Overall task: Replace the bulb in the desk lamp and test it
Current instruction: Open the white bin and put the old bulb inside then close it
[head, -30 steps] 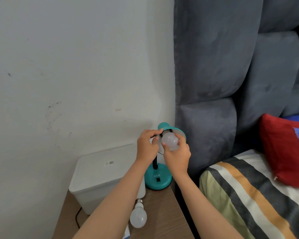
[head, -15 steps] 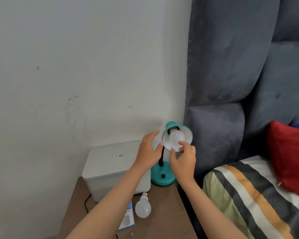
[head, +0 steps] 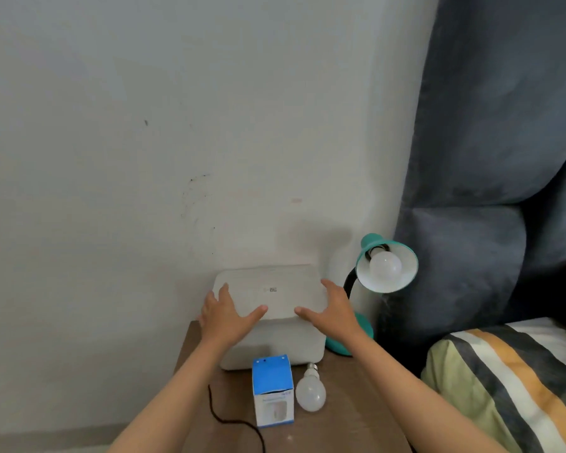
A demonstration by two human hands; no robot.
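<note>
The lamp [head: 378, 282] is seen right of centre, bulb [head: 385, 267] seated in the shade, unlit. Both hands are spread flat on the box [head: 272, 308]; the right hand [head: 332, 313] is nearer than the left hand [head: 224, 313].

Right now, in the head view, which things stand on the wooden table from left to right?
Black cable → blue and white bulb box → loose bulb → teal lamp. The white box behind them, under both hands, spans several, so I leave it out.
</note>
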